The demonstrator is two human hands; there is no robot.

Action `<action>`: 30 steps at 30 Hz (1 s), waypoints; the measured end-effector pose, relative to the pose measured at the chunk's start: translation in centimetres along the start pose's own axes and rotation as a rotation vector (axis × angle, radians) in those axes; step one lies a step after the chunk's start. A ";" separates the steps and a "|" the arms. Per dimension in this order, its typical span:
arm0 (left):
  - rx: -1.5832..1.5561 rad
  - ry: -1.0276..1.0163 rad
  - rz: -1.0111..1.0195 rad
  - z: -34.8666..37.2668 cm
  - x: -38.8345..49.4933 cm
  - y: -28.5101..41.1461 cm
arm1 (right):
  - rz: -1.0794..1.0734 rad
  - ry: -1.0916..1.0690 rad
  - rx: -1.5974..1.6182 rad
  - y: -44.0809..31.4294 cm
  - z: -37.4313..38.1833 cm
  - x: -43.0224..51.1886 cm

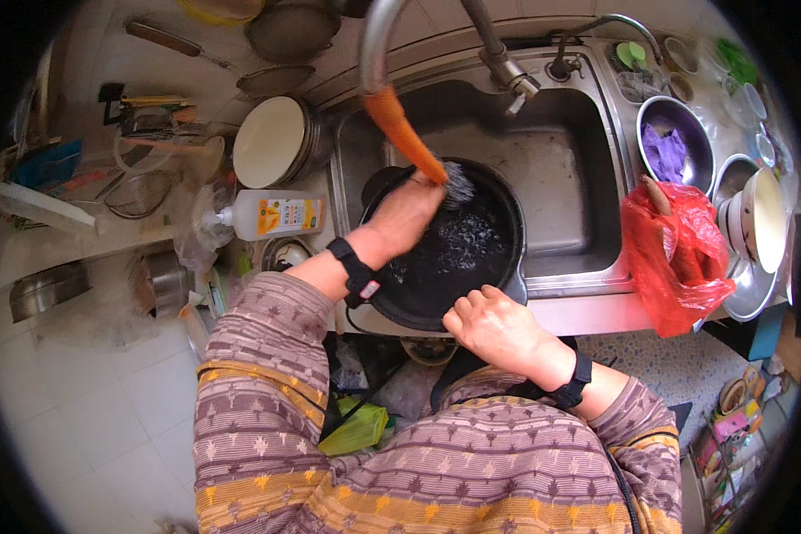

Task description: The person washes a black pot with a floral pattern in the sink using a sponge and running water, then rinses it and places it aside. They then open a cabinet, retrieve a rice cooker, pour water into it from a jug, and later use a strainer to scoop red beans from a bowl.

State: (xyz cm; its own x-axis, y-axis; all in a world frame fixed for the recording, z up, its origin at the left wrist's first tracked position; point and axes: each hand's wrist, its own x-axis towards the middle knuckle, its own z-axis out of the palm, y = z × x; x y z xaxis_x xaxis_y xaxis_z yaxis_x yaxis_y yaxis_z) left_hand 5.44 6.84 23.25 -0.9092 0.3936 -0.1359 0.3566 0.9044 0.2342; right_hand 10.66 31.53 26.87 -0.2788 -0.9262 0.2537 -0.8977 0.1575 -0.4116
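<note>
A round black pan (407, 287) sits over the left part of the steel sink (561, 187), its near edge over the counter. Water splashes about on its dark inner surface. An orange hose (400, 127) hangs from the curved metal faucet (374, 53), and water sprays from its lower end into the pan. Around that end are the fingers of my left hand (400, 210), partly hidden behind the hose. My right hand (497, 330) is closed on the pan's near right rim, its knuckles upward.
Left of the sink stand stacked bowls (270, 143) and a white pump bottle (277, 215) lying sideways. A red plastic bag (674, 260) hangs over the right counter edge. Behind it are a metal bowl with a purple cloth (664, 150) and white bowls (764, 220). Another faucet (514, 77) overhangs the basin.
</note>
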 end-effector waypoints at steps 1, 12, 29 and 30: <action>0.072 -0.127 0.115 0.2 0.1 0.2 | -0.019 -0.013 0.000 0.0 -0.1 0.0; -0.339 -0.624 0.431 -0.5 -3.5 3.9 | -0.022 -0.024 -0.005 -0.3 -0.6 -0.2; -0.872 -0.732 0.129 5.0 0.2 6.4 | -0.022 -0.021 0.006 -0.1 -0.2 -0.6; -0.855 -0.870 0.245 3.9 -1.2 5.9 | -0.009 -0.009 -0.006 -0.2 -0.3 -0.7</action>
State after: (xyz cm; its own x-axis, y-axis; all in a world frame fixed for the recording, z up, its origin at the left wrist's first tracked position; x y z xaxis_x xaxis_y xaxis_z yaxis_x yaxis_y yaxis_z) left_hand 9.52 12.36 21.04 -0.2777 0.8101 -0.5163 -0.0547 0.5232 0.8504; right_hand 10.93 32.21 27.02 -0.2673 -0.9307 0.2497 -0.9022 0.1506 -0.4042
